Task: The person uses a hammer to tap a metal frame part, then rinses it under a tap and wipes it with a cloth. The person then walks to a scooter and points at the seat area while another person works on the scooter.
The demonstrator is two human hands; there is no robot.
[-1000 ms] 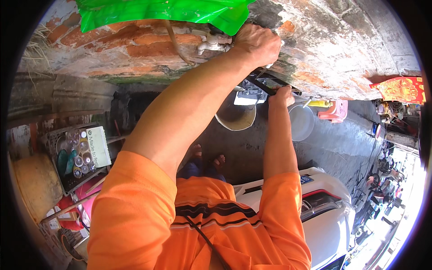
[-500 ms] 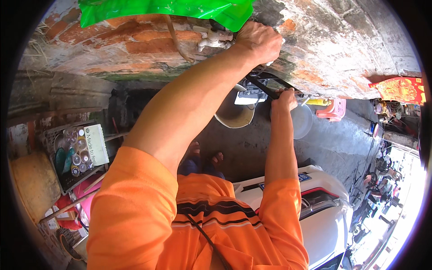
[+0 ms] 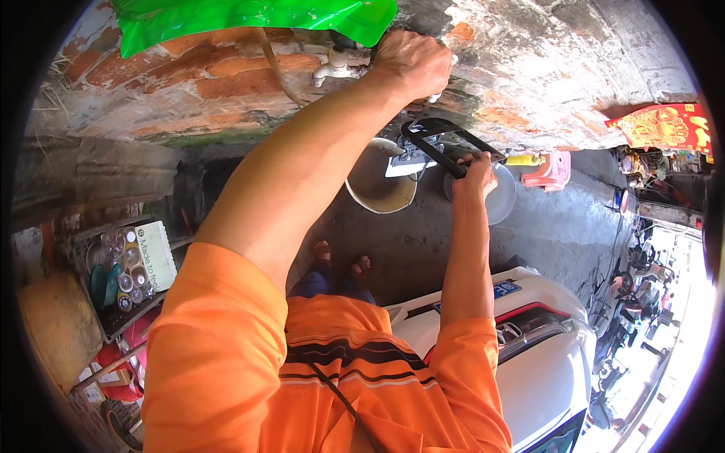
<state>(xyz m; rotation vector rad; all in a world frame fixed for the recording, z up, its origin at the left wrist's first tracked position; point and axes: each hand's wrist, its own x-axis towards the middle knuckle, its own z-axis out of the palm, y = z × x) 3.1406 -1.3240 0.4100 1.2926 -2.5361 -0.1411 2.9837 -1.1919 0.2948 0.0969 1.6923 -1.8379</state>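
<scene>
My left hand (image 3: pixel 414 64) is closed at the brick wall, wrapped round what looks like a white tap; only its pale ends show past the fingers, and the rest is hidden. Below it, my right hand (image 3: pixel 477 177) grips a black rectangular frame (image 3: pixel 440 153) with a rounded far corner, tilted in the air beneath the left hand. Under the frame stands a pale bucket (image 3: pixel 375 198). A translucent round basin (image 3: pixel 500 198) sits beyond the right hand, partly covered by it.
Another tap (image 3: pixel 332 70) juts from the wall beneath a green plastic sheet (image 3: pixel 249 19). A pink stool (image 3: pixel 550 171) stands right of the basin. Behind me is a white car (image 3: pixel 544 385). A crate of jars (image 3: pixel 130 260) sits at the left, and a red decoration (image 3: pixel 664 128) at the right.
The black frame has shifted and tilted, so its rounded far end now shows below my left hand. My left hand stays closed at the wall. The whole view has shifted slightly.
</scene>
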